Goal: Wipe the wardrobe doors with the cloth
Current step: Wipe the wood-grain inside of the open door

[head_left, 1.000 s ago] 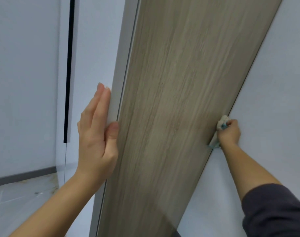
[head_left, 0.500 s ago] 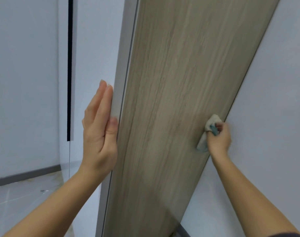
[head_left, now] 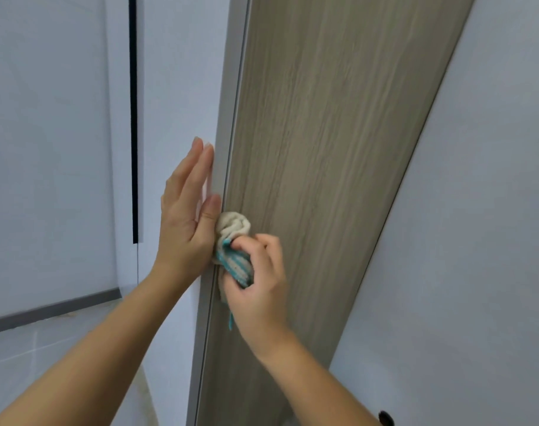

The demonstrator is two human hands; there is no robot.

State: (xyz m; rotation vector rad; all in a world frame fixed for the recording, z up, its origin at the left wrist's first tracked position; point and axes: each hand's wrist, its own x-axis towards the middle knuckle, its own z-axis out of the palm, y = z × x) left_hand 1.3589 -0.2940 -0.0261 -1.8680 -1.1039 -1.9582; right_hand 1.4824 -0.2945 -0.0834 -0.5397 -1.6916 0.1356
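Cloth [head_left: 232, 229] mostly above grip of right hand [head_left: 259, 281], against door [head_left: 323, 149] edge.

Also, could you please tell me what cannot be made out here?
In the head view:
1. The wardrobe door: its top and bottom are cut off by the picture edges.
2. The cloth: its lower part is hidden under the right hand gripping it.
3. The left hand: where its palm touches is hidden by the back of the hand.
4. The dark object at the bottom edge: cut off and too small to name.
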